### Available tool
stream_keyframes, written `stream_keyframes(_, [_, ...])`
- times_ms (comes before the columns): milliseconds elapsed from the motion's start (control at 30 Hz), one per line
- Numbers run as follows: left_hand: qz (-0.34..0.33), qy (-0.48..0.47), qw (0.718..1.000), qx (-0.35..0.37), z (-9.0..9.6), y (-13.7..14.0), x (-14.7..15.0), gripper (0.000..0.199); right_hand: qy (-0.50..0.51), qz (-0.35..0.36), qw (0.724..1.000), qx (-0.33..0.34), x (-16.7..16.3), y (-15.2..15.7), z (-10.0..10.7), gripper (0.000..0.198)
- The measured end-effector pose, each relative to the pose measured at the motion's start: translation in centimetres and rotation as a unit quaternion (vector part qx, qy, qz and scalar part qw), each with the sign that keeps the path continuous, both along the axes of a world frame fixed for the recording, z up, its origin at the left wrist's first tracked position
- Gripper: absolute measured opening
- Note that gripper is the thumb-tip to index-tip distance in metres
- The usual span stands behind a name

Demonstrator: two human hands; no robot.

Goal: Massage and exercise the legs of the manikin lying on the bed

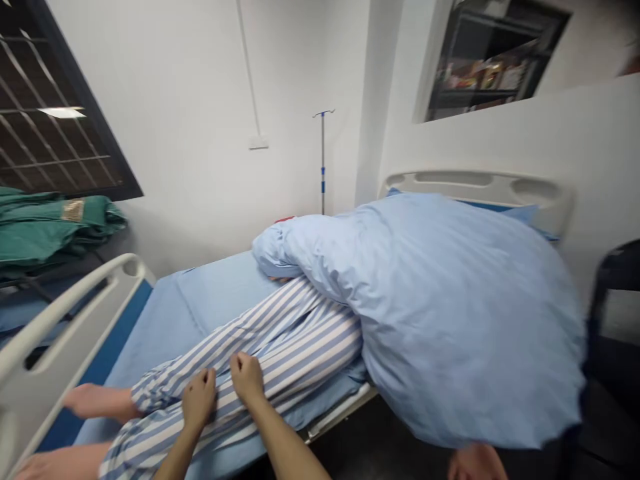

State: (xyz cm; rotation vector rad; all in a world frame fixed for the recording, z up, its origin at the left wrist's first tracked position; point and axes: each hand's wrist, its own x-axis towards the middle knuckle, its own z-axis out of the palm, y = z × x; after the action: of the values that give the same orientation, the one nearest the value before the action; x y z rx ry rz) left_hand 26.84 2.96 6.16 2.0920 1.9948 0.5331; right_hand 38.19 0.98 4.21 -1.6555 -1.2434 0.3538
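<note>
Both fists are closed tight on cloth. The left hand (199, 399) and the right hand (247, 377) sit side by side, knuckles up, each bunching a fold of the striped pyjama trousers (280, 347) — the grip on both is narrow and full of fabric, fingers curled under so the thin material cannot slide through. The hands are nearly touching, which reads as a two-point hold on one leg of the garment, about where the shin would be.

Outward from there: the trousers are worn by a person lying along the bed, bare feet (95, 402) toward the footboard (60, 320) at the left. The legs rest on the pale blue sheet (200, 300), angled across the mattress toward its near edge.

Past the knees, the blue quilt (450, 300) is heaped over the upper body and spills over the near side of the bed (it hides everything above the thighs), leaving the legs uncovered and within reach. Behind it stands the headboard (475, 187).

Further out — an IV pole (323, 160) stands against the white wall, green folded linen (45, 227) is stacked by the barred window at the left, and a dark chair (620, 280) edges in at the right.
</note>
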Motion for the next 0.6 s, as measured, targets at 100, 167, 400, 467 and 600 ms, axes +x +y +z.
stream_keyframes(100, [-0.009, -0.107, 0.993, 0.040, 1.4, 0.2, 1.1, 0.034, 0.031, 0.014, 0.999, 0.019, 0.1, 0.0, -0.2, 0.041])
stream_keyframes(167, [0.002, -0.194, 0.979, 0.065, 2.2, 0.5, 2.3, 0.036, 0.047, 0.028, 0.998, 0.029, 0.2, -0.1, -0.2, 0.042])
stream_keyframes(400, [0.067, -0.302, 0.950, 0.045, 0.1, 0.0, 5.8, 0.033, 0.107, 0.034, 0.993, 0.034, 0.5, 0.0, -0.3, 0.040])
stream_keyframes(467, [0.051, -0.240, 0.969, 0.033, -1.2, -0.5, 6.0, 0.030, 0.126, 0.031, 0.991, 0.035, 0.5, 0.1, -0.4, 0.039])
stream_keyframes(600, [0.026, -0.121, 0.992, 0.028, -2.2, -0.9, 5.9, 0.027, 0.135, 0.028, 0.990, 0.032, 0.4, 0.1, -0.5, 0.039])
